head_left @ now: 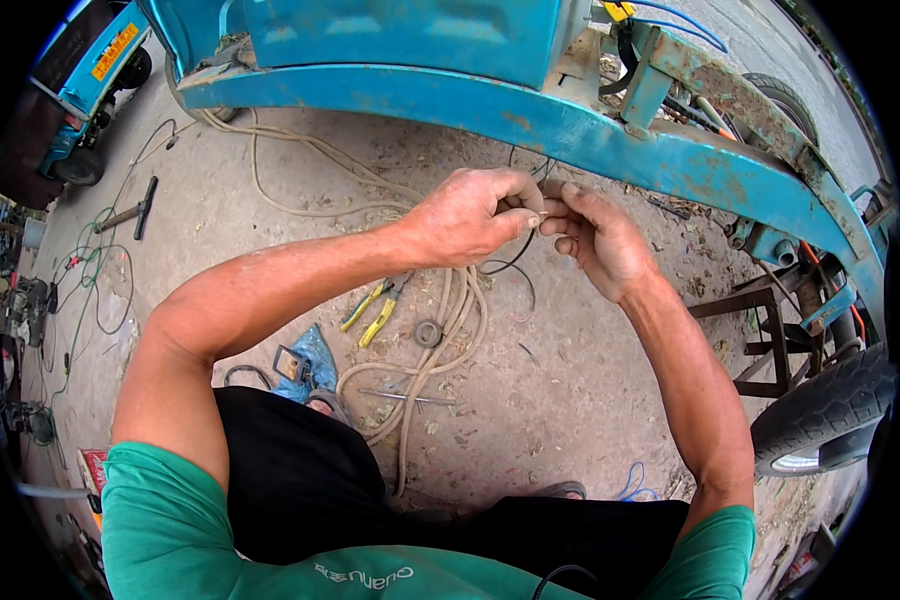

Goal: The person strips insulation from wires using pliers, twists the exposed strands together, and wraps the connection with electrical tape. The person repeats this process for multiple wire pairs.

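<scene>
Pliers of metal with yellow-and-dark handles [378,323], on the ground below the left hand [467,218]: could be kicked aside by a shifting foot. Tan flexible hose in loose loops [460,305], below the hands: may snag a shoe on stepping. Left hand: thumb and forefinger pinched, apparently on the wire's end. Thin black flexible wire [523,250], between and just below the hands: could slip away if that pinch loosens or its trailing length is tugged; over-twisting might damage the end. Right hand [602,238]: half open, fingers curled beside the wire; whether they grip, cannot tell. Rust-flecked blue steel beam [660,160], beyond the right hand: might scrape knuckles thrust forward. Wire, appearance: slim, dark, hanging in a loose curve; small pale tip at the pinch; remainder hidden by fingers.
</scene>
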Motion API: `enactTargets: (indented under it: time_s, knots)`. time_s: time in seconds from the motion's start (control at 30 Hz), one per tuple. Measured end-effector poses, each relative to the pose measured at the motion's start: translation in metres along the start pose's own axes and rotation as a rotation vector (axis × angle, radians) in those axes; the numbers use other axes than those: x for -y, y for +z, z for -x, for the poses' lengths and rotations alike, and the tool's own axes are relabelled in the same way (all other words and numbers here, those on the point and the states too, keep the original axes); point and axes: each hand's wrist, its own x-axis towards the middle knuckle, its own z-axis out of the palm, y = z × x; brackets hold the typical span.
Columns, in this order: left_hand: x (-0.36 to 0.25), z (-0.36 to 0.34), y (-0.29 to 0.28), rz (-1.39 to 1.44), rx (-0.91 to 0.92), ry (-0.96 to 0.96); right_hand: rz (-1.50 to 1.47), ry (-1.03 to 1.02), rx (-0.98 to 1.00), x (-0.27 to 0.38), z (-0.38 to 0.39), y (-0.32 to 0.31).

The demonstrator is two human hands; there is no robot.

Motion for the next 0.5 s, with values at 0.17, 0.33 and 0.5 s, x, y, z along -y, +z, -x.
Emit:
enactTargets:
  time_s: [0.17,0.33,0.5]
  knots:
    - [0.0023,-0.0012,-0.0009,0.184,0.075,-0.089,0.014,-0.014,0.009,-0.0008,-0.0001,0.0043]
    - [0.0003,0.0004,0.002,0.285,0.028,-0.149,-0.033,-0.089,-0.027,-0.001,-0.0017,0.0084]
    - [0.0008,-0.0019,-0.0006,0.336,-0.022,-0.206,-0.05,-0.092,-0.074,0.0004,-0.0002,0.0072]
